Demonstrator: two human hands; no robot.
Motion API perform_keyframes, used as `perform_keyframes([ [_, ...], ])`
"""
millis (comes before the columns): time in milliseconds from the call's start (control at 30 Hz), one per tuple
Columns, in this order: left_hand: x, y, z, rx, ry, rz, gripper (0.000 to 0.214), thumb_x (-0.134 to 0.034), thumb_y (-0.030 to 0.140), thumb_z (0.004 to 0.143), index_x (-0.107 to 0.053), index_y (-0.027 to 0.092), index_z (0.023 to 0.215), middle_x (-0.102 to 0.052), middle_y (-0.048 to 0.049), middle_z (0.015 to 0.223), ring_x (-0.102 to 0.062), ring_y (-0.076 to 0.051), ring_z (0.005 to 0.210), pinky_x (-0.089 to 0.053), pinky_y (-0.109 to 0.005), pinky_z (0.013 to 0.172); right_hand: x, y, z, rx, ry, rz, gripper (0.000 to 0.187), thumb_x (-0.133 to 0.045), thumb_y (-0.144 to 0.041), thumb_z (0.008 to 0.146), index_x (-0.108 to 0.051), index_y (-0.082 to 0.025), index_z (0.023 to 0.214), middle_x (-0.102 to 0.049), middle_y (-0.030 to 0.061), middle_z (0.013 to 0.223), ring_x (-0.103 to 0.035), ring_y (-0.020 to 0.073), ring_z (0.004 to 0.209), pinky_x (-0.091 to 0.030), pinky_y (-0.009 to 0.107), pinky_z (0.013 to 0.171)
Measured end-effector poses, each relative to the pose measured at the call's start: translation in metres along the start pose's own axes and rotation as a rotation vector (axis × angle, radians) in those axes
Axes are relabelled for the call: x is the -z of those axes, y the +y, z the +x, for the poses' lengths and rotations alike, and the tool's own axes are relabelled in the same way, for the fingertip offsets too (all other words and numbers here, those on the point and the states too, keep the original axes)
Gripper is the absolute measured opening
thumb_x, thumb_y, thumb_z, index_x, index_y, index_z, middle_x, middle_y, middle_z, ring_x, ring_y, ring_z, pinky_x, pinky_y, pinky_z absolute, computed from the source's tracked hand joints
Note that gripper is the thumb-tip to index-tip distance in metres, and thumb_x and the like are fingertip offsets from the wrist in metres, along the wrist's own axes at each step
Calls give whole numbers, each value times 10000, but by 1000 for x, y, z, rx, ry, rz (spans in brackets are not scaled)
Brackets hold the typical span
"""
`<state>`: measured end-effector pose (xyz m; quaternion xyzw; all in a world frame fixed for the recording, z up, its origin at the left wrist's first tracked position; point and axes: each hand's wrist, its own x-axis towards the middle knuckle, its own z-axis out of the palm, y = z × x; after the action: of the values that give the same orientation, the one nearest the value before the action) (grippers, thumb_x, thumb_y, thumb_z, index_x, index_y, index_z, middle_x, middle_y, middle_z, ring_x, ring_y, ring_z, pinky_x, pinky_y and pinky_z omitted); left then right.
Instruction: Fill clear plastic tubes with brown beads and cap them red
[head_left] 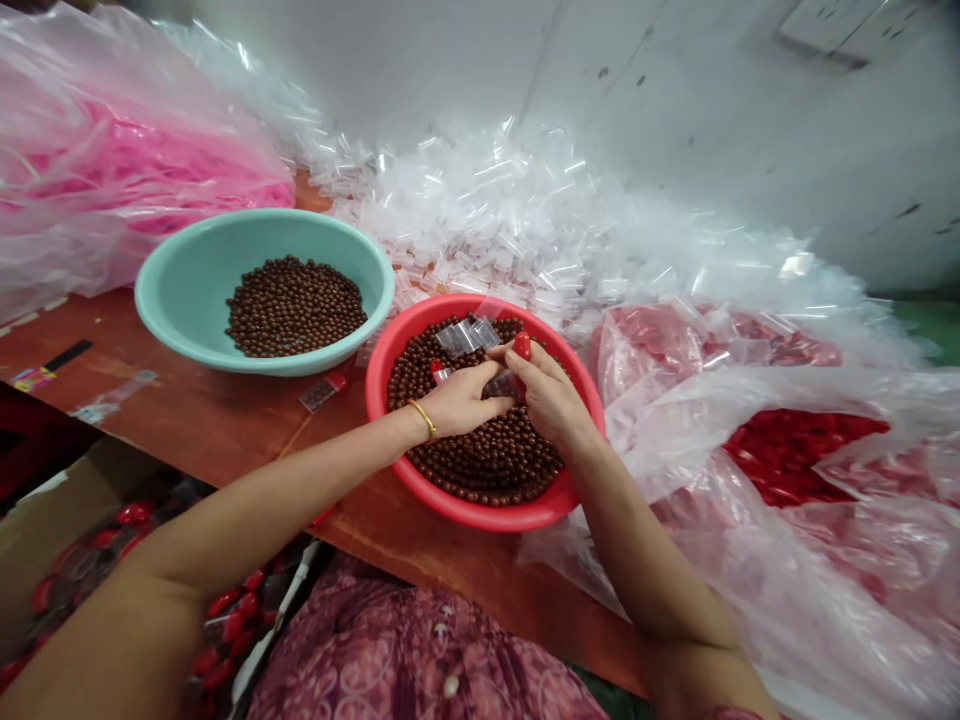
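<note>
Over a red basin (pixel 382 430) of brown beads (pixel 480 465), my two hands meet. My left hand (pixel 466 402), with a gold bracelet (pixel 424 420) on its wrist, is closed on a small clear plastic container (pixel 501 385) that looks dark inside. Pinched between the thumb and fingers of my right hand (pixel 551 395) is a small red cap (pixel 522 346), close to the container. Several more clear containers (pixel 466 337) lie on the beads just beyond my fingers. A small red piece (pixel 437 370) shows beside my left hand. My fingers partly hide the container.
Left of the red basin stands a turquoise basin (pixel 172 300) with brown beads. Clear plastic containers (pixel 510 210) are heaped along the wall. Plastic bags of red pieces (pixel 802 450) lie at right, a pink-filled bag (pixel 150 160) at left. Below the table, a box holds red-capped containers (pixel 225 630).
</note>
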<state>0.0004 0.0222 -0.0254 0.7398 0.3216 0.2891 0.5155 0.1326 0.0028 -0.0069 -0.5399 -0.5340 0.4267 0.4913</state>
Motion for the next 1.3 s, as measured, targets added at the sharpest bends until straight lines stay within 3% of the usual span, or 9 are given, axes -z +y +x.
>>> perform_keyframes([
  [133, 1, 1, 2, -10, -10, -11, 278, -586, 220, 732, -607, 102, 982, -656, -62, 935, -593, -194, 872, -465, -313, 821, 2, -8, 1, -84, -42, 83, 152, -590, -366, 723, -624, -221, 751, -661, 6, 865, -579, 184, 920, -425, 342, 914],
  [233, 1, 3, 1, 24, -14, -95, 260, -626, 257, 716, -618, 101, 923, -613, -14, 774, -558, -134, 711, -455, -259, 695, 7, -16, 4, -230, -169, 248, 154, -565, -341, 663, -625, -216, 728, -676, 23, 853, -600, 214, 933, -459, 360, 870],
  [333, 2, 6, 0, 108, -6, -259, 274, -629, 262, 723, -607, 106, 947, -526, 41, 656, -464, -63, 542, -398, -205, 546, 11, -20, 2, -281, -241, 286, 178, -567, -314, 627, -630, -216, 761, -675, 19, 818, -617, 208, 884, -485, 343, 808],
  [467, 3, 9, -1, 179, -1, -434, 307, -630, 257, 727, -577, 116, 994, -491, 60, 637, -418, -38, 484, -342, -177, 452, 17, -18, -7, -124, -76, 0, 183, -614, -375, 708, -634, -222, 807, -635, -16, 749, -593, 145, 734, -475, 274, 720],
  [633, 3, 9, -1, 167, -9, -439, 198, -657, 264, 706, -562, 117, 798, -485, 60, 612, -424, -40, 498, -346, -177, 462, 22, -18, -14, 135, -11, -324, 252, -614, -451, 737, -636, -200, 725, -595, -7, 650, -515, 130, 606, -432, 263, 589],
  [833, 4, 10, -1, 109, -9, -275, 157, -693, 183, 626, -600, 119, 735, -569, 32, 660, -495, -82, 629, -394, -216, 630, 24, -19, -12, 80, 33, -249, 311, -609, -505, 734, -609, -200, 669, -445, -48, 486, -365, 82, 439, -295, 221, 426],
  [1000, 4, 6, -1, 138, -3, -212, 195, -708, 221, 579, -560, 129, 667, -494, 59, 586, -429, -75, 571, -342, -207, 569, 21, -14, -10, 27, -90, -208, 314, -629, -502, 712, -621, -190, 674, -503, -33, 529, -402, 84, 453, -315, 222, 434],
  [1167, 1, 4, -3, 143, 6, -73, 172, -679, 247, 591, -568, 134, 658, -493, 47, 572, -440, -87, 561, -322, -199, 518, 20, -10, -12, 13, -137, -227, 302, -645, -474, 706, -623, -179, 650, -544, -18, 565, -426, 90, 489, -342, 225, 454],
  [1300, 0, 2, -4, 169, 36, -20, 178, -681, 259, 592, -598, 130, 683, -506, 43, 566, -457, -92, 560, -334, -198, 508, 20, -1, -15, 31, -136, -201, 253, -648, -448, 719, -669, -196, 703, -631, -3, 658, -536, 128, 592, -440, 257, 567],
])
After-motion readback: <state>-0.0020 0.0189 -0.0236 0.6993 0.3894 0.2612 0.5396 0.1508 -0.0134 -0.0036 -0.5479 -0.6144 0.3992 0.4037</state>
